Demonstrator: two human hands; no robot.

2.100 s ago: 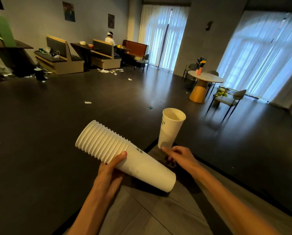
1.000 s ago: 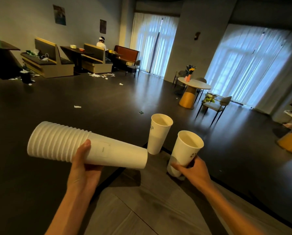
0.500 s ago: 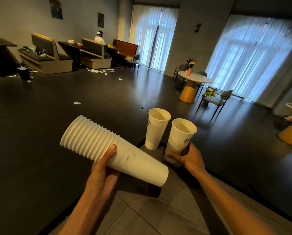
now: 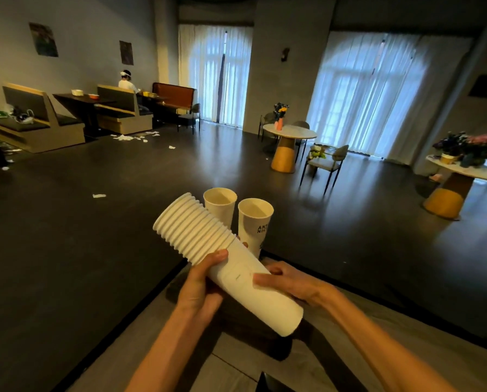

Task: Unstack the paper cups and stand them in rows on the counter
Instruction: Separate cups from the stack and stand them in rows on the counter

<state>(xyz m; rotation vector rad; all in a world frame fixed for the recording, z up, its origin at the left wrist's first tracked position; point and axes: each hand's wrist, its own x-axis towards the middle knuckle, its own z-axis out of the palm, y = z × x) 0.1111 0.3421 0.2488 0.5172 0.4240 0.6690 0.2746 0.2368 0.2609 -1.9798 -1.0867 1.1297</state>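
Observation:
A long stack of white paper cups [image 4: 222, 258] lies tilted in the air above the corner of the grey counter [image 4: 406, 355], rims up and to the left. My left hand [image 4: 202, 284] grips the stack from below near the rims, thumb on top. Around the outermost cup's lower body curls my right hand [image 4: 290, 284]. Two single cups stand upright side by side at the counter's far corner: the left cup [image 4: 220, 206] and the right cup [image 4: 256, 224] with dark lettering. The stack hides their bases.
The counter ends in a dark edge just behind the two cups; beyond it is dark floor. Round tables with flowers [image 4: 289, 137] and a chair [image 4: 325, 165] stand far off. A person sits at the booths [image 4: 126, 83] at the back left.
My right hand let go of the second cup, which now stands beside the first, and moved back onto the stack. The stack swung in towards the middle.

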